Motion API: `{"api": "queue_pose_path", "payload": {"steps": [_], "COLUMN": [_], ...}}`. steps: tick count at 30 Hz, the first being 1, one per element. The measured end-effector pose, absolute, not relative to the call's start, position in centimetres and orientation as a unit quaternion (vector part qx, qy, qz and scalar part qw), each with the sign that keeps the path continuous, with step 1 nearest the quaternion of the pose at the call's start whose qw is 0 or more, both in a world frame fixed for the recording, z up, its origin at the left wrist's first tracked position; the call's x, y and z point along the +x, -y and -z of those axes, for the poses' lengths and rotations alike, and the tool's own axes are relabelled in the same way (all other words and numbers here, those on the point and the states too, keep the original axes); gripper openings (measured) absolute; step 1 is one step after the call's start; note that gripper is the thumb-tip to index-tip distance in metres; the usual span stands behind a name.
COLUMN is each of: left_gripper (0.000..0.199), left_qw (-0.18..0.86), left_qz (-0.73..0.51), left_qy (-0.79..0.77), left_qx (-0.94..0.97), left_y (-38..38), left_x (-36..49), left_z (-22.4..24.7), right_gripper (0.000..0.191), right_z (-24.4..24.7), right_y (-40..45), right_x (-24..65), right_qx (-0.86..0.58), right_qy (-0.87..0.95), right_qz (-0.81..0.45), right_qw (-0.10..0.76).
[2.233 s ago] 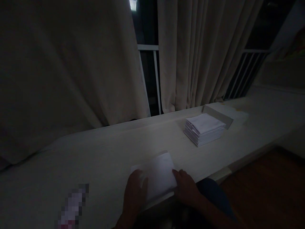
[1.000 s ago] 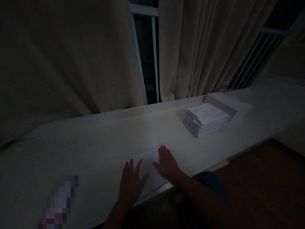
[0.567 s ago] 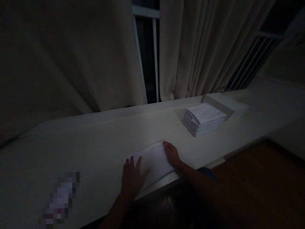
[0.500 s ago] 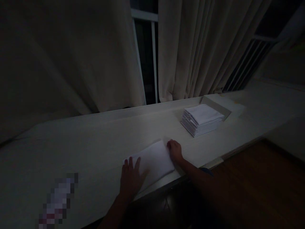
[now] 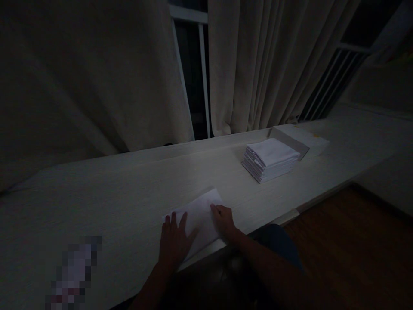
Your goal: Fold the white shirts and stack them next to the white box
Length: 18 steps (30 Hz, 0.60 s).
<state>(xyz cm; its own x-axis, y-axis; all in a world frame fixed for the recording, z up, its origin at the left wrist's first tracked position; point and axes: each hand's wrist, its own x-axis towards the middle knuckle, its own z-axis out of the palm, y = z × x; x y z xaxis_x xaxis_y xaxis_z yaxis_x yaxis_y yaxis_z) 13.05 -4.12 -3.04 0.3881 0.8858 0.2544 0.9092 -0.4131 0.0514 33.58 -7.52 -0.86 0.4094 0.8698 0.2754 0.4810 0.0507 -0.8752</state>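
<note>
A folded white sheet [image 5: 201, 209], paper or cloth, lies near the front edge of the pale counter [image 5: 129, 193]. My left hand [image 5: 176, 237] rests flat on its left part, fingers spread. Over the sheet's right part is my right hand [image 5: 223, 219], its fingers curled closed and touching the sheet. Whether those fingers pinch anything is hidden. A neat stack of similar folded white sheets [image 5: 274, 153] sits farther back to the right, apart from both hands.
Behind the stack lies an open white box or lid [image 5: 303, 140]. A blurred-out item [image 5: 75, 267] is at the front left. Long curtains [image 5: 251, 64] and a barred window [image 5: 193, 77] line the back. Wooden floor [image 5: 348, 249] shows at the lower right.
My right hand has moved left from beside the sheet's right edge onto its right part. My left hand stays spread on the sheet. The view has shifted slightly.
</note>
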Motion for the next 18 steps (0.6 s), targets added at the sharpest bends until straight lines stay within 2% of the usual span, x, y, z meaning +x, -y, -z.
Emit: {"api": "queue_pose_path", "payload": {"steps": [1, 4, 6, 8, 11, 18], "left_gripper": [0.081, 0.081, 0.082, 0.083, 0.084, 0.083], "left_qw": [0.047, 0.046, 0.044, 0.044, 0.051, 0.06], "left_qz": [0.12, 0.119, 0.122, 0.124, 0.117, 0.099], "left_qy": [0.54, 0.538, 0.535, 0.531, 0.532, 0.532], "left_qx": [-0.832, -0.833, -0.835, -0.837, -0.837, -0.839], "left_y": [4.1, 4.0, 4.0, 4.0, 3.9, 3.7], "left_x": [13.0, 13.0, 12.9, 12.9, 13.0, 12.9], "left_z": [3.1, 3.1, 3.2, 3.3, 3.5, 3.6], "right_gripper": [0.041, 0.01, 0.042, 0.06, 0.061, 0.059], "right_z": [0.7, 0.0, 0.2, 1.0, 2.4, 4.5], "right_y": [7.8, 10.2, 12.6, 14.7, 15.9, 14.9], "right_x": [34.5, 38.0, 39.8, 40.5, 39.8, 38.0], "right_qx": [-0.667, -0.656, -0.642, -0.639, -0.657, -0.7], "right_qy": [0.497, 0.529, 0.595, 0.648, 0.657, 0.609], "right_qz": [-0.184, -0.161, -0.141, -0.12, -0.099, -0.061], "right_qw": [0.524, 0.513, 0.462, 0.397, 0.357, 0.368]}}
